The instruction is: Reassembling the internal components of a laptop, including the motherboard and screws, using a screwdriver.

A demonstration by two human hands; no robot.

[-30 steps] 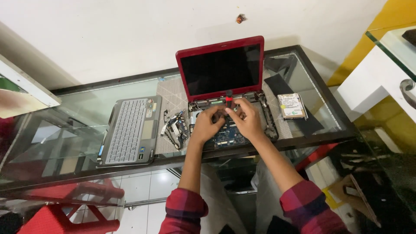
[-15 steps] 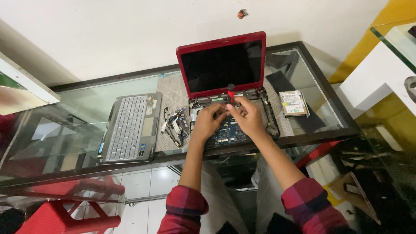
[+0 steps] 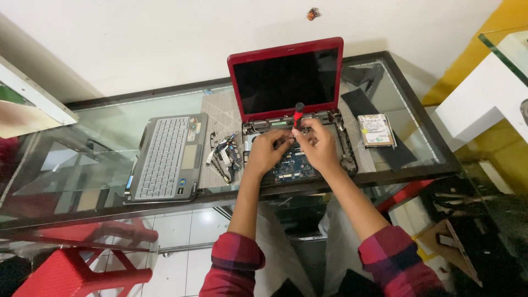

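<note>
A red laptop (image 3: 286,82) sits opened up in the upper middle of the frame, on a glass table (image 3: 82,165) with a dark frame. Its screen stands upright and dark, and its base has the top cover off, so the blue circuit board (image 3: 294,165) lies bare.

Both hands are down in the open base, just below the screen hinge. The right hand (image 3: 319,146) is curled closed around a screwdriver (image 3: 297,114) with a red shaft and black cap, which stands nearly upright with its tip down at the back edge of the base. The left hand (image 3: 268,149) is just beside it, fingers bent and resting on the base next to the tool; whether it pinches anything cannot be told. Both sleeves are red and dark plaid.

To the left of the laptop, the removed grey keyboard panel (image 3: 165,158) lies flat on the glass. Between it and the laptop is a small heap of loose parts and cables (image 3: 225,157) on a woven mat (image 3: 217,118). To the right of the laptop a hard drive (image 3: 375,130) lies on a dark strip (image 3: 379,137).

A red plastic stool (image 3: 77,269) shows through the glass in the lower left of the frame
</note>
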